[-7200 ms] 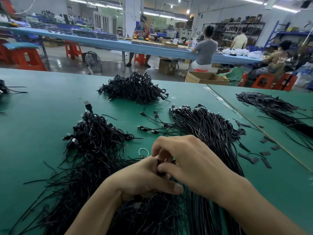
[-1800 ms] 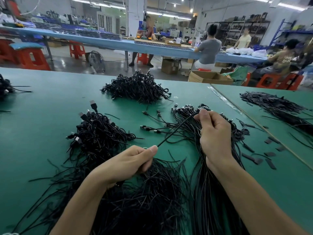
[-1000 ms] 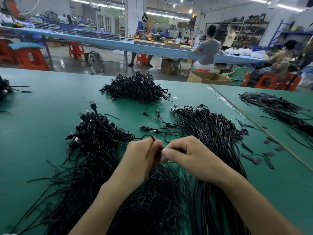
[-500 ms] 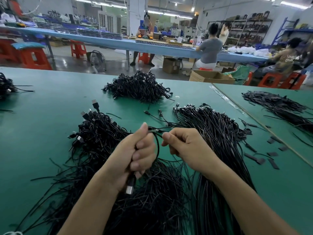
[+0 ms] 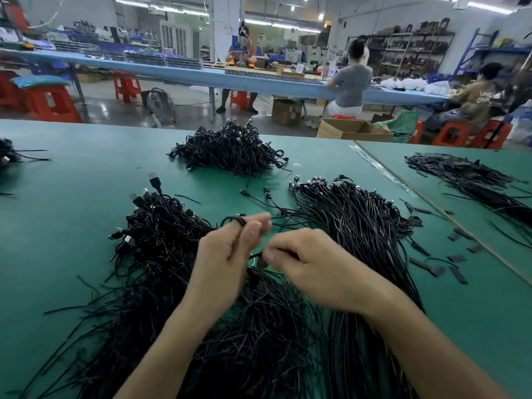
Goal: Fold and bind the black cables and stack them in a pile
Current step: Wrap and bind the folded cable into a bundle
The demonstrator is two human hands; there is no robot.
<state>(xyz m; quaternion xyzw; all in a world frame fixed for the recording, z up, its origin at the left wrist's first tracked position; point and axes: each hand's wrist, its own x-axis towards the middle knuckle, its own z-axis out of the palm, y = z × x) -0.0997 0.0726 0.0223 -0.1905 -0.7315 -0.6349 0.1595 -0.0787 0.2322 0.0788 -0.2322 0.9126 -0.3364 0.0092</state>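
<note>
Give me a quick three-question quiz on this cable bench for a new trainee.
1. True or false: the left hand grips a folded cable.
2. Pick one. The straight cables lie: A) to the person's left, B) to the person's right, C) on the floor.
3. Fill the blank: the table top is ____ in colour.

Key: 1 true; 2 B; 3 green.
</note>
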